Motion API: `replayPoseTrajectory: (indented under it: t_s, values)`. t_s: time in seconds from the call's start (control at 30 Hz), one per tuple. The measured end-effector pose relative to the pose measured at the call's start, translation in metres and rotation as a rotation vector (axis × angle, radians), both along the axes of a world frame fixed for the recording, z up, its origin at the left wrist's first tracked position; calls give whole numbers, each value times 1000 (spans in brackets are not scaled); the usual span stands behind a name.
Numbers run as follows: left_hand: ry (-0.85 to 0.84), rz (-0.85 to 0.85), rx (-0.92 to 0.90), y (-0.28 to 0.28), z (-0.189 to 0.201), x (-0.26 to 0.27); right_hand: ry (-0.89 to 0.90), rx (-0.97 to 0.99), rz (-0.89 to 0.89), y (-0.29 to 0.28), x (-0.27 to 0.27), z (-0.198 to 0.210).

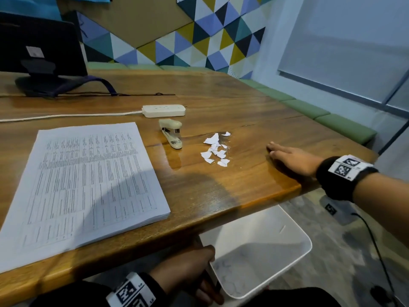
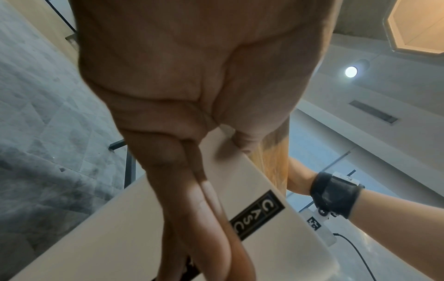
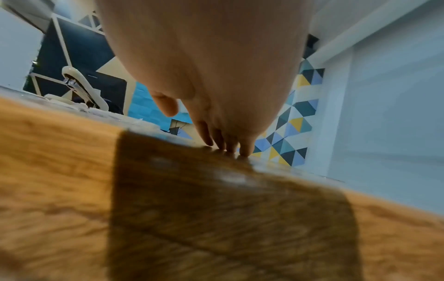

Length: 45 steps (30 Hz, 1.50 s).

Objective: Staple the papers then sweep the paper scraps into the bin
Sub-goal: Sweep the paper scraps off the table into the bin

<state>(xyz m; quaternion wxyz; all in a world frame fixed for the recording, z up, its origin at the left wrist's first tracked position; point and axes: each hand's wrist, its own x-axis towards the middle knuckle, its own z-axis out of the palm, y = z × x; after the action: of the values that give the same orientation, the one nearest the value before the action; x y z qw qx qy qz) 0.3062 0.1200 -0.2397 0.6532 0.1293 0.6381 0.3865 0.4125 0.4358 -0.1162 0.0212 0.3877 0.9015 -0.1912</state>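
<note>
Torn white paper scraps (image 1: pixel 215 149) lie in a loose heap on the wooden table (image 1: pixel 221 196). A beige stapler (image 1: pixel 171 136) (image 3: pixel 79 89) stands just left of them. A thick stack of printed papers (image 1: pixel 88 180) lies at the left. My right hand (image 1: pixel 287 158) (image 3: pixel 223 140) rests flat on the table to the right of the scraps, fingers straight, fingertips (image 3: pixel 245 150) touching the wood. Below the table's near edge, my left hand (image 1: pixel 190 271) (image 2: pixel 192 171) grips the rim of a white bin (image 1: pixel 261 251) (image 2: pixel 120 237), thumb on one side, fingers on the other.
A white power strip (image 1: pixel 163 110) with its cord lies behind the stapler. A dark monitor (image 1: pixel 39 47) on a stand is at the back left. A green bench (image 1: pixel 332 120) runs along the table's far and right sides. A black cable (image 1: pixel 376 244) trails on the floor by the bin.
</note>
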Motion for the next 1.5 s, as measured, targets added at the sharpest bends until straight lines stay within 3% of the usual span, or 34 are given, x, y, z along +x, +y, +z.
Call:
replayPoseTrajectory:
  t_s: [0.27, 0.43, 0.7, 0.83, 0.97, 1.2, 1.5]
  values:
    - [-20, -39, -38, 5, 1, -1, 4, 76, 7, -1, -28, 2]
    - [41, -61, -47, 7, 1, 5, -132, 68, 22, -7, -78, 6]
    - [119, -5, -80, 9, -4, -1, -189, 6, 87, -35, -134, 26]
    - [42, -23, -77, 11, -11, -4, -139, -93, 134, -61, -148, 18]
    - [18, -1, -30, 10, -17, -7, -104, -168, 224, -88, -130, 15]
    - [3, 80, -32, 10, -19, -10, -149, 14, 509, -120, -60, 10]
    - [12, 144, 11, -1, -7, -4, -108, 65, 615, -156, 13, -2]
